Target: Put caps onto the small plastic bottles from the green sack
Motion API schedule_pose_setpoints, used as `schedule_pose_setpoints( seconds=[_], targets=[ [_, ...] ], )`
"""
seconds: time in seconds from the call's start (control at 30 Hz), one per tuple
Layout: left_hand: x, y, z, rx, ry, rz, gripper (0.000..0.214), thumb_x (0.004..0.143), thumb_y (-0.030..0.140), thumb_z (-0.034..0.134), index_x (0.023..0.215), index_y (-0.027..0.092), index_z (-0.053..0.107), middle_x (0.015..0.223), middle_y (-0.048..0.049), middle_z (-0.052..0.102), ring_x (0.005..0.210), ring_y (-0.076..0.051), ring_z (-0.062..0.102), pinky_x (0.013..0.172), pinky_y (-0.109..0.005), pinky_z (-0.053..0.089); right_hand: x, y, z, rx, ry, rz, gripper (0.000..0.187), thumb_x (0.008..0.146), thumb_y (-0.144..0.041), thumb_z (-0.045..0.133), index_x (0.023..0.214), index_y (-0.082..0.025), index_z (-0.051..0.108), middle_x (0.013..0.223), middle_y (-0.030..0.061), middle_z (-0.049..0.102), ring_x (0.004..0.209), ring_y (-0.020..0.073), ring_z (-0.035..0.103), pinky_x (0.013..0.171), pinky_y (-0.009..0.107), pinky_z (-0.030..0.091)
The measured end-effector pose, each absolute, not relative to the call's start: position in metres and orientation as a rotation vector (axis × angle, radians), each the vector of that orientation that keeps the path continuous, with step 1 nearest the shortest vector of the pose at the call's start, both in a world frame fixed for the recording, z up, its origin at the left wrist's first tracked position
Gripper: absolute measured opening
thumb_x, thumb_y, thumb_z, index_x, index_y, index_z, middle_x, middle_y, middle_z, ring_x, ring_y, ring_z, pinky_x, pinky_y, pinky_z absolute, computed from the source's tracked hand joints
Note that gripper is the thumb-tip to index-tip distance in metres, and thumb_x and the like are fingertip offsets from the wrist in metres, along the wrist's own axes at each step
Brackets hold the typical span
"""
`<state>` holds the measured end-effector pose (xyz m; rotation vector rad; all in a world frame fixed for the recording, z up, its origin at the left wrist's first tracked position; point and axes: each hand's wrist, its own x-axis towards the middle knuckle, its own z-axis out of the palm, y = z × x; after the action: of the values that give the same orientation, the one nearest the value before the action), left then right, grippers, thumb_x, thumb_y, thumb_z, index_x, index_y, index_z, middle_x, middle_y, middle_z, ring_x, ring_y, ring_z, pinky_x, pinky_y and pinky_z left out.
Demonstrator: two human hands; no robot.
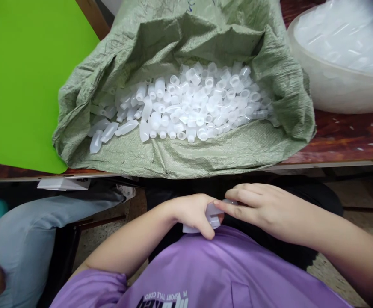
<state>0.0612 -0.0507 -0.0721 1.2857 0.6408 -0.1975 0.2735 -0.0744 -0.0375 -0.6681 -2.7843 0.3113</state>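
Small translucent white plastic pieces (213,216) sit above the lap, gripped in the closed fingers of the left hand (194,213) and touched by the right hand (265,209), whose grip I cannot tell, seemingly mid-handling, with many loose white plastic pieces (202,102) left in the green woven sack (173,160), its mouth at the front edge of the dark red table (350,139), open room between edge and hands.

We look through one camera worn on the person's head, facing forward and steeply down. Nearest to us, the purple shirt (212,269) fills the near edge; just beyond it, the left hand (193,210) and right hand (270,211) sit close, near the middle. Farther off, we take in the open sack (180,160), cut by the far edge, with the green sheet (29,85) cropped at left and the bowl (340,92) at right.
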Motion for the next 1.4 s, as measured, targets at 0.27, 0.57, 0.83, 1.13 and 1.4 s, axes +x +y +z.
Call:
schedule_pose_setpoints(
  seconds=[0.27,0.57,0.83,1.13,1.4],
  targets=[
    [0.056,-0.041,-0.077,1.355,0.649,-0.368,0.026,0.049,0.016,0.064,0.072,0.019,0.053,0.066,0.0066,0.050,0.058,-0.009,0.045,0.053,-0.021,0.038,0.269,-0.075,-0.061,-0.691,-2.828,0.479,0.040,0.091,-0.017,0.036,0.130,-0.018,0.044,0.092,0.0090,0.064,0.078,0.0148,0.060,0.064,0.027,0.051],
    [0.055,-0.040,-0.092,0.952,0.491,-0.434,0.029,0.045,0.012,0.067,0.071,0.017,0.055,0.063,0.0055,0.052,0.053,-0.010,0.047,0.047,-0.022,0.039,0.270,-0.072,-0.069,-0.477,-2.780,0.247,0.039,0.091,-0.016,0.035,0.127,-0.021,0.049,0.101,0.0091,0.065,0.088,0.0162,0.061,0.074,0.031,0.052],
    [0.054,-0.039,-0.095,1.395,0.668,-0.443,0.023,0.048,0.018,0.064,0.068,0.019,0.051,0.063,0.0064,0.050,0.057,-0.010,0.046,0.051,-0.021,0.035,0.254,-0.078,-0.098,-1.295,-2.184,1.795,0.054,0.093,-0.047,0.024,0.078,-0.017,0.066,0.055,0.0018,0.062,0.045,0.0100,0.055,0.050,0.022,0.048],
    [0.055,-0.035,-0.086,1.509,0.766,-0.433,0.025,0.049,0.020,0.063,0.070,0.020,0.050,0.064,0.0063,0.052,0.056,-0.010,0.048,0.049,-0.020,0.037,0.258,-0.090,-0.113,-1.285,-1.986,1.416,0.035,0.089,-0.044,0.039,0.092,-0.017,0.061,0.076,0.0055,0.064,0.067,0.0144,0.061,0.065,0.030,0.052],
    [0.060,-0.037,-0.085,1.601,0.831,-0.411,0.029,0.049,0.021,0.065,0.075,0.019,0.051,0.067,0.0057,0.054,0.057,-0.010,0.050,0.049,-0.019,0.037,0.251,-0.098,-0.121,-1.336,-1.931,1.424,0.033,0.089,-0.045,0.040,0.095,-0.018,0.059,0.076,0.0042,0.064,0.067,0.0139,0.061,0.065,0.028,0.051]
  ],
)
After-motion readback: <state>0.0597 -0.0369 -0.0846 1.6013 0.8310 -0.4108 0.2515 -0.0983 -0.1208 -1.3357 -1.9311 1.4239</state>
